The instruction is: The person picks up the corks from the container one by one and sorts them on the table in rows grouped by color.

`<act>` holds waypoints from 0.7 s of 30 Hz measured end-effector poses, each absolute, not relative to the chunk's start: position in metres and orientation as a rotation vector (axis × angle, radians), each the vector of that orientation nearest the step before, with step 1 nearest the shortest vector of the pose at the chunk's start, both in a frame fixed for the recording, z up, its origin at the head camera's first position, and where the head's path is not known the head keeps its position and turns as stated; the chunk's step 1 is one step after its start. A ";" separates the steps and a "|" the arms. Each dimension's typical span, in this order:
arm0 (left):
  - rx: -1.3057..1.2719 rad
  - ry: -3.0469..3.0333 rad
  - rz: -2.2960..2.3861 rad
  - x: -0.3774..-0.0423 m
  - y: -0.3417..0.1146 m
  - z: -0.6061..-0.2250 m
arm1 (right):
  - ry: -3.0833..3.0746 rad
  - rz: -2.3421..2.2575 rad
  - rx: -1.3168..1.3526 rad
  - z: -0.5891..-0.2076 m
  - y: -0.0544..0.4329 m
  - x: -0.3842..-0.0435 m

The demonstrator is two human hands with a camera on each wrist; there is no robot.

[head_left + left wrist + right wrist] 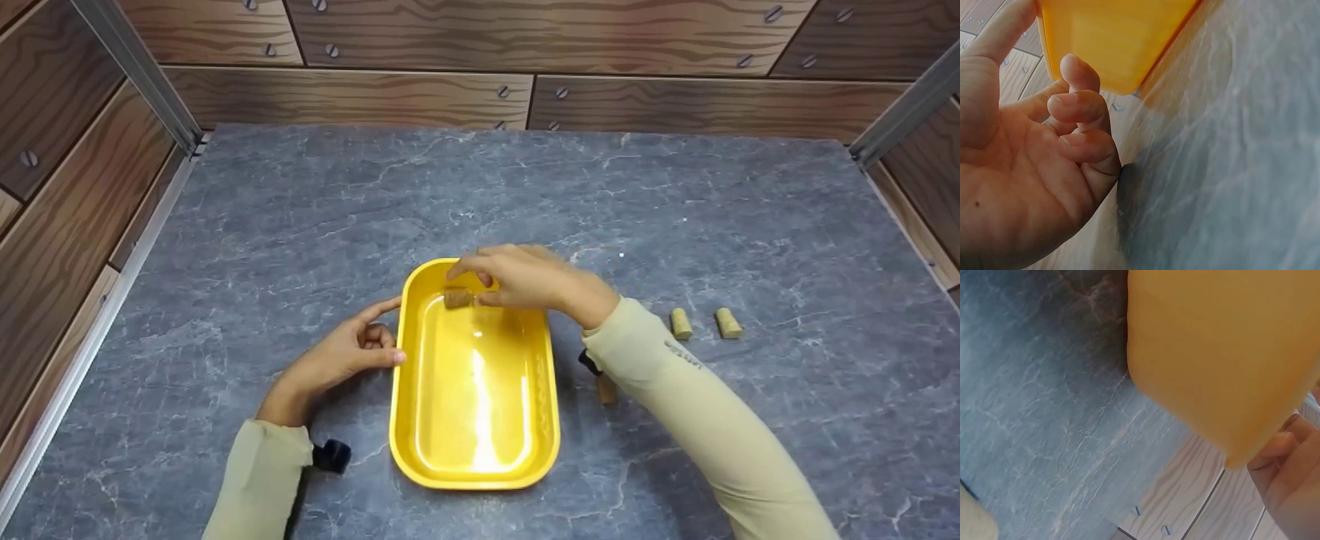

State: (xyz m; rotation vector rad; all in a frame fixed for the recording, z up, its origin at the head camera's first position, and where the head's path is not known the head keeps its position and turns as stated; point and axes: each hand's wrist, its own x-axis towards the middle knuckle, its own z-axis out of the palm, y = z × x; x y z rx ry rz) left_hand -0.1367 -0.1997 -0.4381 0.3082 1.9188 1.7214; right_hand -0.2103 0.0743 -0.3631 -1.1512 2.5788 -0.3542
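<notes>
A yellow plastic tray (480, 480) with rounded corners stands on the table. At its left side, my left hand (349, 349) touches the rim with thumb and forefinger; in the left wrist view its other fingers (1086, 107) are bent without holding anything. Over the tray's far end is my right hand (517, 277), slightly blurred, thumb and forefinger spread. A brown cork stopper (457, 298) lies inside the tray right by the thumb tip; whether they touch I cannot tell. The tray's wall (1213, 354) covers most of the right hand in the right wrist view.
Two pale cork stoppers (680, 324) stand to the right, beyond the right sleeve (675, 382). A brown piece (606, 390) shows partly from under that sleeve. Wood-patterned panels (420, 97) border the grey marbled table (300, 195) at the back and sides.
</notes>
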 end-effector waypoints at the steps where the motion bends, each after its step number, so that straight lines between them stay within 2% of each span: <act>1: 0.307 1.918 1.722 -0.137 -0.200 -0.438 | 2.583 -0.330 -1.155 -0.364 0.073 -0.210; 12: 0.322 1.922 1.720 -0.137 -0.201 -0.439 | 2.644 -0.134 -1.201 -0.382 0.063 -0.210; 21: 0.309 1.968 1.700 -0.138 -0.200 -0.439 | 2.673 -0.053 -1.139 -0.391 0.056 -0.209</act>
